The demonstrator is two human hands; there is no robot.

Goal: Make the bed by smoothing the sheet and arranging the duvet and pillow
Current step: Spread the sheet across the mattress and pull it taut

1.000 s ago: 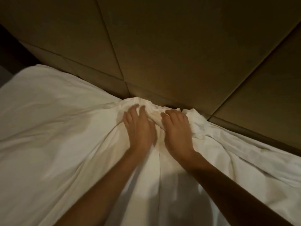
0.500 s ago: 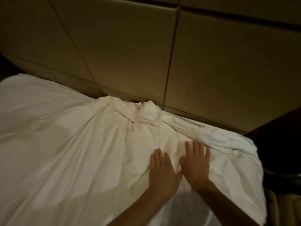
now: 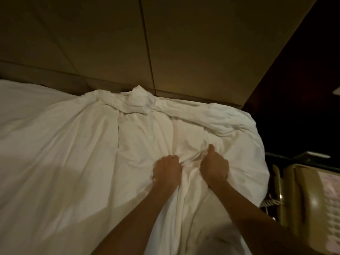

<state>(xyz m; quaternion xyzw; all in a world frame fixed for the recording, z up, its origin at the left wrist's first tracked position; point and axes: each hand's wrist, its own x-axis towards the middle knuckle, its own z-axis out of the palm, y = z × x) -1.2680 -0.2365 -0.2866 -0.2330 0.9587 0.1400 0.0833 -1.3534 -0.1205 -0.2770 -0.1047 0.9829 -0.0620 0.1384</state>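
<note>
A white sheet [image 3: 70, 153] covers the bed, wrinkled and bunched into a ridge along the headboard side. My left hand [image 3: 166, 169] has its fingers curled into a fold of the sheet near the bed's right end. My right hand [image 3: 214, 165] grips another fold just to the right of it, thumb up. Both forearms reach in from the bottom of the view. Creases fan out from the two hands. No duvet or pillow can be told apart from the sheet.
A padded beige headboard wall [image 3: 184, 48] runs behind the bed. At the right, past the bed's corner, a beige telephone [image 3: 311, 201] with a coiled cord sits on a dark bedside surface. Dark wall panelling [image 3: 303, 80] fills the upper right.
Both hands lay flat on the sheet half a second ago; now their fingers are curled and grip folds. The view has shifted right since a second ago, when the hands were at the headboard edge.
</note>
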